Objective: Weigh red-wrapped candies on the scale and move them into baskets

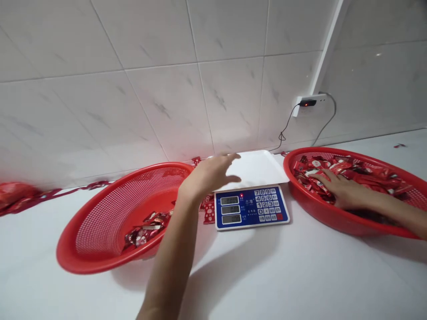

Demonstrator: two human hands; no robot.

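My left hand (210, 175) hovers open, fingers stretched toward the white pan of an electronic scale (253, 171) with a blue keypad panel (251, 206). It holds nothing. My right hand (340, 189) lies palm down, fingers spread, on a heap of red wrapped candies (360, 173) inside the right red basket (320, 213). To the left stands a second red mesh basket (100, 231), tilted, with several red and silver wrapped candies (147, 229) in its bottom.
All stands on a white counter (267, 275) against a white tiled wall. A power socket (308, 103) with a plugged cable is on the wall behind the scale. Loose red wrappers (209, 212) lie by the scale, and red packaging (20, 195) at far left.
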